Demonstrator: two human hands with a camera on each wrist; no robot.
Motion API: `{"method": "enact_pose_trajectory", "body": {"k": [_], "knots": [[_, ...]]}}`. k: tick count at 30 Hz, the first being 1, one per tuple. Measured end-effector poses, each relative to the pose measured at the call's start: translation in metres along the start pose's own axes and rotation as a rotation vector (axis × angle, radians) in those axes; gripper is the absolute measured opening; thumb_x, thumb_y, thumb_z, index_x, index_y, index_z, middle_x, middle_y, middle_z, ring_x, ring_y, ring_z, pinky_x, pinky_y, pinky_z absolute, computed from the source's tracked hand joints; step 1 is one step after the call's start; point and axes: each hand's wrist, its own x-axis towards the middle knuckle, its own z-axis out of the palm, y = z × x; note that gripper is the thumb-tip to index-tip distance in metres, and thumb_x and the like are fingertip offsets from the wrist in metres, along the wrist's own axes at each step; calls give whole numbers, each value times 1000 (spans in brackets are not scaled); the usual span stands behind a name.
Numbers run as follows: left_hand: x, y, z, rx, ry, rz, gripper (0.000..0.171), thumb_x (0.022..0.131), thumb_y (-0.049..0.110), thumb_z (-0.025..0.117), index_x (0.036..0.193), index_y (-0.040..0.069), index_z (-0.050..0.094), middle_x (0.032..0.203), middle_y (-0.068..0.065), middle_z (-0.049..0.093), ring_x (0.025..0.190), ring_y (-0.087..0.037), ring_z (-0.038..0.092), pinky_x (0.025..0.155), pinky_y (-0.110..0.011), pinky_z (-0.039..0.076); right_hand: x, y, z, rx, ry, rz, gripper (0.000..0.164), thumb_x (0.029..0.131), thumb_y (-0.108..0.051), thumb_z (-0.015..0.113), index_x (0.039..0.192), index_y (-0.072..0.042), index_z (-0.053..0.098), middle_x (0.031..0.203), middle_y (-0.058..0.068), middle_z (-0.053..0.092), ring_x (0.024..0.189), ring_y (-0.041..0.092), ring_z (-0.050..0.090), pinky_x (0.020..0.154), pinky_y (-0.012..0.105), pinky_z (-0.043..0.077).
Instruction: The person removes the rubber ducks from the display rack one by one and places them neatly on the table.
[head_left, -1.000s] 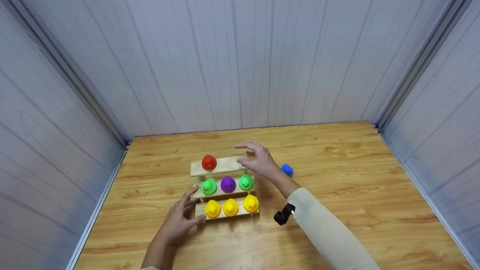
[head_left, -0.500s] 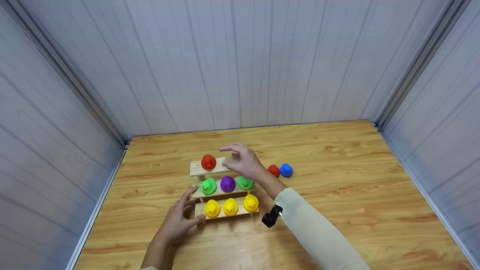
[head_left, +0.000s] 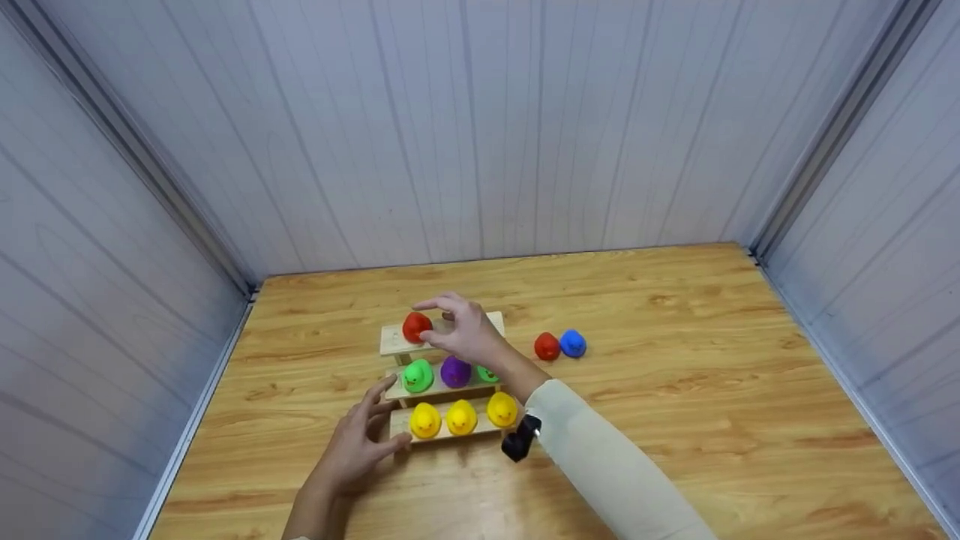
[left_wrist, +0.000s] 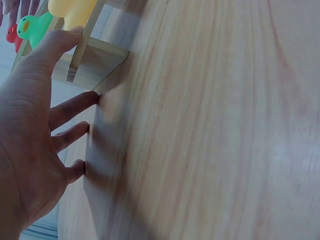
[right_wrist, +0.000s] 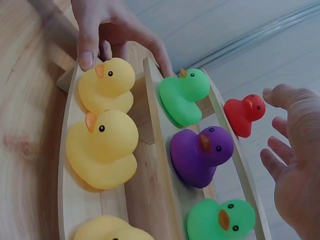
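Observation:
A three-step wooden stand (head_left: 397, 341) holds rubber ducks. On its top step sits a red duck (head_left: 416, 328). My right hand (head_left: 466, 334) reaches over that step, thumb right at the duck's side and index finger behind it. In the right wrist view the thumb tip (right_wrist: 268, 95) is beside the duck's head. My left hand (head_left: 354, 442) is at the stand's left end, its thumb touching the front of the lowest step and its other fingers spread along the side. The middle step bears a green duck (head_left: 418, 375), a purple duck (head_left: 455, 372) and another green duck (right_wrist: 220, 220).
Three yellow ducks (head_left: 461, 417) line the lowest step. Right of the stand, a second red duck (head_left: 547, 346) and a blue duck (head_left: 573, 343) stand side by side on the wooden table (head_left: 675, 390). Pale panel walls (head_left: 495, 150) enclose the table's back and sides.
My right hand has moved left along the top step to the red duck, uncovering the other red duck beside the blue one. My left hand has stayed at the stand's left end.

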Motion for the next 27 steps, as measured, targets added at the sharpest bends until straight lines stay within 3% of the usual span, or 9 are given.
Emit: {"method": "enact_pose_trajectory", "body": {"k": [5,16,27], "knots": [[0,1,1,-6,-1,8,95,95,41,92,174,35,39,156,-21,71,151,-47,63,133,-85,15,1,1,6,-6,-19,37,44,102,-7,81,145,-4,73,146,20,70,132,38,69,117,57,58],[2,1,2,-19,9,57,96,94,36,94,173,29,40,164,-23,63,146,-49,67,131,-87,21,0,2,11,38,-33,61,44,104,-6,79,147,-5,72,146,20,69,138,35,71,119,41,60],[5,-1,3,-32,-8,31,96,95,40,92,174,32,38,155,-24,71,147,-49,66,132,-86,19,-1,4,12,42,-39,74,41,103,-6,80,144,-5,74,144,20,66,137,37,72,118,44,61]]}}
